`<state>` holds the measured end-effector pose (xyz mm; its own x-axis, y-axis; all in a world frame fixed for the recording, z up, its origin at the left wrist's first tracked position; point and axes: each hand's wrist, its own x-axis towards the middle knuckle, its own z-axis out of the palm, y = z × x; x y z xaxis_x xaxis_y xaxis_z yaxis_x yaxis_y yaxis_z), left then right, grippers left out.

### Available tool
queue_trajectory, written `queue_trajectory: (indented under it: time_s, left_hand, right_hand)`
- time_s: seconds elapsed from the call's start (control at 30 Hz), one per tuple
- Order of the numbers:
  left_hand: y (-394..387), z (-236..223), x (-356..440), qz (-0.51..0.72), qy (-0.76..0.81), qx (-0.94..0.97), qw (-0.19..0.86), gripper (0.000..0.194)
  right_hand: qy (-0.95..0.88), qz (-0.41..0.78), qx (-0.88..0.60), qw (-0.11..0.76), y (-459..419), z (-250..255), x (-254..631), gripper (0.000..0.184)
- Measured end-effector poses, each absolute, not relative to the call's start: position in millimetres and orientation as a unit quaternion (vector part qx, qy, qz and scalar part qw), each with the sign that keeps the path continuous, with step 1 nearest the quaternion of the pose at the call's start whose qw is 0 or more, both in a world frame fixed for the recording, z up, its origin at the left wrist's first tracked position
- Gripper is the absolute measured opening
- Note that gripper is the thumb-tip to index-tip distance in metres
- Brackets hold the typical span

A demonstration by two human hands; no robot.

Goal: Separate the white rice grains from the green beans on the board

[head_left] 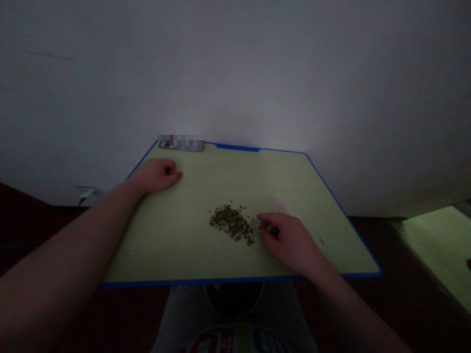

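My left hand (156,175) rests near the left edge of the table, its fingers curled in and the thumb pointing right. Beside its knuckles shows a faint pale patch; whatever the fingers enclose is hidden. Over the right half, my right hand (289,240) has bent fingers drawn together at the right side of a loose heap of small greenish-brown beans (231,223). A thin, faint curved line shows at its fingertips, too dim to name. Just behind that hand lies a scatter of tiny pale pink grains (280,205).
The pale table (198,255) has a blue rim and stands against a white wall. A flat, blurred-out object (182,143) lies at its back left corner. A small dark sliver (322,241) is right of my right hand. Below the front edge sits a dark round container (235,298).
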<state>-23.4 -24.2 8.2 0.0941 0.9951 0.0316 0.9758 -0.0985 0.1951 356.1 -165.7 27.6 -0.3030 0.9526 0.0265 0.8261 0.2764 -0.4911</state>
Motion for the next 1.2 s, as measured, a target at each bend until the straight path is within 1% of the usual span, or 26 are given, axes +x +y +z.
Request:
queue_trajectory:
  time_s: [0.1,0.27,0.53,0.63,0.73,0.87,1.07,1.2]
  left_hand:
    - [-25,9,-23,0.083,0.662,0.742,0.062,0.038]
    - [-23,8,-25,0.084,0.66,0.745,0.055,0.037]
    - [-24,7,-26,0.08,0.659,0.746,0.05,0.04]
    - [-24,7,-26,0.083,0.659,0.745,0.053,0.039]
    - [-24,7,-26,0.09,0.658,0.746,0.055,0.038]
    - [-24,8,-26,0.092,0.653,0.75,0.055,0.038]
    - [-24,9,-25,0.094,0.659,0.744,0.062,0.037]
    - [-24,8,-25,0.098,0.659,0.744,0.061,0.037]
  right_hand:
    - [-0.776,0.194,-0.581,0.152,-163,28,354,0.043]
    - [-0.766,0.154,-0.604,0.16,-162,28,360,0.04]
    - [-0.735,0.148,-0.639,0.171,-164,26,387,0.035]
    - [-0.727,0.157,-0.64,0.192,-164,26,392,0.035]
    - [-0.737,0.188,-0.614,0.209,-165,27,385,0.039]
    - [-0.761,0.198,-0.586,0.196,-164,27,368,0.041]
    - [-0.749,0.137,-0.62,0.187,-150,23,374,0.033]
    - [-0.748,0.151,-0.619,0.186,-141,32,381,0.036]
